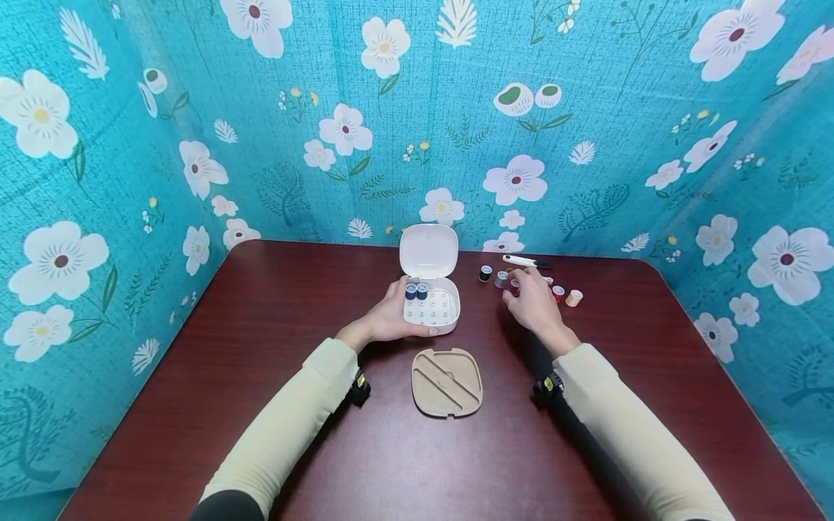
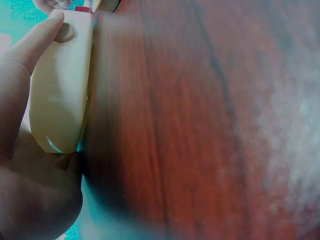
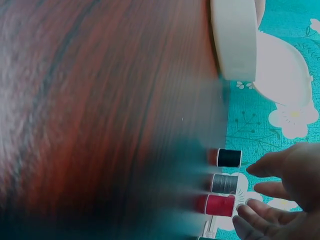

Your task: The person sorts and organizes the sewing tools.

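My left hand (image 1: 389, 315) grips the left side of a white thread box (image 1: 449, 328), its thumb along the front wall. The lid (image 1: 428, 250) is raised at the back. Two dark blue thread spools (image 1: 416, 291) stand on the pegs in the box's back left corner. My right hand (image 1: 533, 302) hovers over loose spools to the right, its fingers spread and bent, holding nothing. In the right wrist view, its fingertips are close to a red spool (image 3: 220, 205), a grey spool (image 3: 225, 183) and a black spool (image 3: 230, 158).
A beige insert tray (image 1: 447, 391) with diagonal ridges lies in front of the box. Another red spool (image 1: 558, 292) and a cream spool (image 1: 574, 298) stand right of my right hand. Behind it lies a slim white-and-black tool (image 1: 524, 261). A flowered curtain (image 1: 391, 145) borders the table's back.
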A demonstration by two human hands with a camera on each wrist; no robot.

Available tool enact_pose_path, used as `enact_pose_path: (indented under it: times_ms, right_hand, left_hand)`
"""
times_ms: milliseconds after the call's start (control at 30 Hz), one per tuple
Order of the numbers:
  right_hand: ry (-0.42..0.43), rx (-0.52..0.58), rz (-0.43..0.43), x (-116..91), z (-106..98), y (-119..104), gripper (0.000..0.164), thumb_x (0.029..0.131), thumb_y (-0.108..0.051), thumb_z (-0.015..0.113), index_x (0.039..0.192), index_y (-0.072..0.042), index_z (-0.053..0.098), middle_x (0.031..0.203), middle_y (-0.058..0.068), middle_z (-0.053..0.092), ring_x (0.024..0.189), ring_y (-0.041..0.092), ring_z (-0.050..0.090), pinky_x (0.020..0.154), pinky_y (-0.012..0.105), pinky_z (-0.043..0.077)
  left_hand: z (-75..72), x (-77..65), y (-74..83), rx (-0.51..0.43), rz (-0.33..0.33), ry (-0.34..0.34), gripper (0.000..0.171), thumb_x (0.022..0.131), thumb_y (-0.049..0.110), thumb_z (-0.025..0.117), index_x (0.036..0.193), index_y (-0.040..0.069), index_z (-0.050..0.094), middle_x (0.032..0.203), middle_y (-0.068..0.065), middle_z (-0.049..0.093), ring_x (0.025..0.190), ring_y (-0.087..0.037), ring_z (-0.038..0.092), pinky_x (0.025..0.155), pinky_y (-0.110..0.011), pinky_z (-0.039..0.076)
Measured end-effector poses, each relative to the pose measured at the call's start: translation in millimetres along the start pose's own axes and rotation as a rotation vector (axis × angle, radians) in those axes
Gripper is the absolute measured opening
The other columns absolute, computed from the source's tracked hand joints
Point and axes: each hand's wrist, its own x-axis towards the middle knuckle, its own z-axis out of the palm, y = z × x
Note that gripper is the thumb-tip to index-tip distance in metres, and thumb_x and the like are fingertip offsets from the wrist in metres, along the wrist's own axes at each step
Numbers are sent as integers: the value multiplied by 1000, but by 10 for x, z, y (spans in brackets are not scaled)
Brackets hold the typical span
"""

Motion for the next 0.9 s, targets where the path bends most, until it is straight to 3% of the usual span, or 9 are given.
enact_pose_path:
  times_ms: [267,533,900]
  right_hand:
    - [38,-22,75,30,14,50,39,94,-11,67,129,7,61,129,29,52,111,46,56,89,62,50]
    - [17,-33,67,59,46,106,42,95,-10,67,131,10,60,126,31,59,117,47,57,98,61,47]
    - [46,-15,54,76,60,127,25,93,-10,71,113,5,68,108,25,69,99,40,63,88,56,52]
  left_hand:
    - [10,2,-15,-4,3,5,130,67,52,93,161,14,11,156,-14,26,136,-28,41,114,-42,35]
    - [-4,-31,28,-16,13,10,130,68,49,93,161,11,12,156,-16,26,136,-31,42,114,-44,35]
    - [-1,-28,27,-19,18,13,129,68,49,93,161,10,12,156,-18,26,137,-32,41,115,-45,35]
